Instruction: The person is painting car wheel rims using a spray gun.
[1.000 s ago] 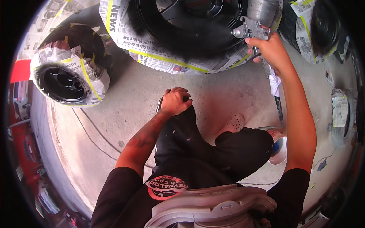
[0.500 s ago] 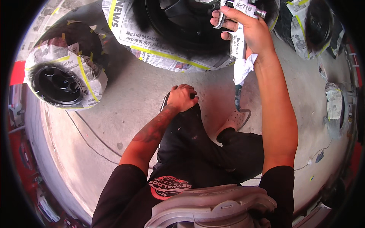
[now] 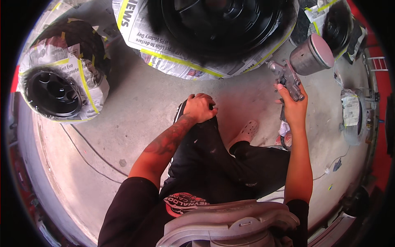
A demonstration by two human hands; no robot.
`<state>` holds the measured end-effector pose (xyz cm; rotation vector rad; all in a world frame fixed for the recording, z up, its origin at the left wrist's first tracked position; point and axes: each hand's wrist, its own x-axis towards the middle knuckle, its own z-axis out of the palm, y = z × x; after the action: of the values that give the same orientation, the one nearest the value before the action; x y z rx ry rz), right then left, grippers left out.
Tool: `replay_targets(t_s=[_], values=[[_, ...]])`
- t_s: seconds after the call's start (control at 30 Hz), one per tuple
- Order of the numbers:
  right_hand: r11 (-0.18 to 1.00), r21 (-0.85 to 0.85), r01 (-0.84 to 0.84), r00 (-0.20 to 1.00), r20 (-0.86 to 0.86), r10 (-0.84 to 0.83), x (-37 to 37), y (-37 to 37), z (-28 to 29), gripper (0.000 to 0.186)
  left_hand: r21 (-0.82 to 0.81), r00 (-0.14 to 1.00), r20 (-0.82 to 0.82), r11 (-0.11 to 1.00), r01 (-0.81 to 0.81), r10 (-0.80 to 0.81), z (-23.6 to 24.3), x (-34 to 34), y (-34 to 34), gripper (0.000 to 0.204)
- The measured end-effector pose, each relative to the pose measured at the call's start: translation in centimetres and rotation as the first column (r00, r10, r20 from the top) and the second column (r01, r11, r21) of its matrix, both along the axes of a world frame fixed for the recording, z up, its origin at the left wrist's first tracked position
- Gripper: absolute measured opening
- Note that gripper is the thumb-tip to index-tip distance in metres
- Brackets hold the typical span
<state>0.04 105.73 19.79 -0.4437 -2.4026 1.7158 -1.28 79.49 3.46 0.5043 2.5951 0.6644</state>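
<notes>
My right hand point(image 3: 296, 109) grips a metal spray gun point(image 3: 290, 80) by its handle, off to the right and below the large wheel. A round metal cup point(image 3: 306, 57) is attached to the gun and leans to the right. White wrapping point(image 3: 284, 128) shows on the hose below the handle. At the top, a glossy black wheel point(image 3: 181, 26) is masked round its rim with newspaper point(image 3: 142, 39) and yellow tape; the gun is apart from it. My left hand point(image 3: 200, 108) rests over my knee, holding nothing visible, its fingers bent loosely over the trousers.
Another masked black wheel point(image 3: 53, 94) lies at left, and a third point(image 3: 335, 29) at upper right. A paper-covered tyre point(image 3: 352, 109) stands at far right. Hoses point(image 3: 88, 147) run across the concrete floor point(image 3: 135, 94). My clog point(image 3: 248, 132) is beside my bent leg.
My right hand has drawn the spray gun back from the wheel, down and to the right, turning it so the cup shows. My left hand stays on the knee. The view has shifted slightly.
</notes>
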Motion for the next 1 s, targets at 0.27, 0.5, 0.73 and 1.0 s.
replay_targets(t_s=[0.27,0.5,0.73,1.0], values=[[0.949,-0.159,-0.273,0.953,-0.178,0.245,-3.0,-9.5,-1.5,0.046,-0.037,0.998,0.052,0.999,-0.019,0.021,0.0,-0.2,0.0,0.038],[0.997,0.078,-0.005,0.922,-0.387,0.035,-6.2,-7.5,-2.6,0.043,0.003,0.994,0.032,0.995,-0.103,0.103,0.1,0.3,-1.9,0.037],[0.980,-0.187,-0.063,0.946,-0.323,-0.001,-5.0,-10.0,0.1,0.039,-0.007,0.990,0.022,0.991,-0.137,0.137,-0.2,0.2,-2.8,0.035],[0.981,-0.091,-0.170,0.954,-0.264,0.141,-5.4,-9.7,-1.5,0.044,0.008,0.990,0.003,0.990,-0.143,0.143,-0.7,0.3,-2.7,0.034]])
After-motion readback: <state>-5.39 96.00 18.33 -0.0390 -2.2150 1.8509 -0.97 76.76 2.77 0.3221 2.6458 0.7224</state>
